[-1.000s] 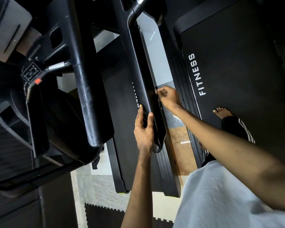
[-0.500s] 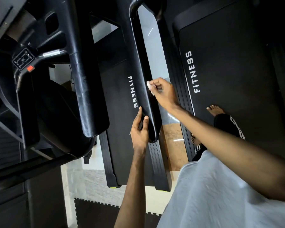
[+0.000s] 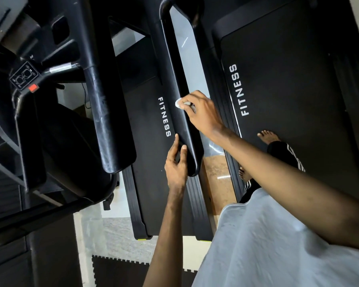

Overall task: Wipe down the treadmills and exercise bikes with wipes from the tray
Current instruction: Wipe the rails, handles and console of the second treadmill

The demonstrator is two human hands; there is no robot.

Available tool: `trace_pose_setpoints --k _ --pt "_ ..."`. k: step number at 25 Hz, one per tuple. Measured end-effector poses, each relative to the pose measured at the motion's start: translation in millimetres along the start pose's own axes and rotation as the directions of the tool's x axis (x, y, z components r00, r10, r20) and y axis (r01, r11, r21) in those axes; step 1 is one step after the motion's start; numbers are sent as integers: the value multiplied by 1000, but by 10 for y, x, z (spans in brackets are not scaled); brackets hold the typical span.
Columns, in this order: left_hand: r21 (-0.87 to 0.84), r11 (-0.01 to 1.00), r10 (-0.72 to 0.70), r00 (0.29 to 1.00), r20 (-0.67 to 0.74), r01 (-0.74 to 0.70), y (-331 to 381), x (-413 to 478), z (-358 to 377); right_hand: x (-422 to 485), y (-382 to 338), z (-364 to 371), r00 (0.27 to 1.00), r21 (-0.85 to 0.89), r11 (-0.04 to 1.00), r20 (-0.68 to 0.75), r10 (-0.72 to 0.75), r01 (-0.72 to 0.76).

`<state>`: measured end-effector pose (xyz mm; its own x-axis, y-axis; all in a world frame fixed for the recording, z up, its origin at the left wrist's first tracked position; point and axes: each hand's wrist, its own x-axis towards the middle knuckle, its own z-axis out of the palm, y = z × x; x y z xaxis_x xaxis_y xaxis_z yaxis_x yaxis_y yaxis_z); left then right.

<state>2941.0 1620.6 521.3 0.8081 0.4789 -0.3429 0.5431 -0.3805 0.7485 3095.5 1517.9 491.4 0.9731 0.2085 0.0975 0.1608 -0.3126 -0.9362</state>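
A black treadmill's right handrail (image 3: 179,112) runs down the middle of the view, above its belt (image 3: 149,141) marked FITNESS. My right hand (image 3: 202,112) presses a small white wipe (image 3: 178,104) onto the rail's upper side, fingers closed on it. My left hand (image 3: 177,162) grips the rail's rounded lower end, thumb and fingers wrapped on it. The treadmill's left handrail (image 3: 104,100) and its console (image 3: 24,77) with a red tab lie at the left. The tray is not in view.
A second treadmill (image 3: 288,90) marked FITNESS lies to the right; a bare foot (image 3: 267,135) stands on its belt. A strip of tiled floor (image 3: 218,172) separates the two machines. Black foam mats (image 3: 120,270) lie below.
My right hand has slid with the wipe from the rail's right edge onto its top face and slightly up the rail. My left hand keeps its hold on the rail's end.
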Motion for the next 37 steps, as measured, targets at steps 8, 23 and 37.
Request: trace_pose_setpoints --k 8,23,37 --pt "-317 940 -118 992 36 124 -108 80 -126 -731 5 -48 994 -17 994 26 -106 106" --pt "-272 957 -72 992 106 99 -161 47 -160 -1706 -57 199 585 587 370 227 779 -720" --pt "-200 974 -85 990 117 107 -151 54 -168 -1634 23 294 211 648 -315 602 770 -694"
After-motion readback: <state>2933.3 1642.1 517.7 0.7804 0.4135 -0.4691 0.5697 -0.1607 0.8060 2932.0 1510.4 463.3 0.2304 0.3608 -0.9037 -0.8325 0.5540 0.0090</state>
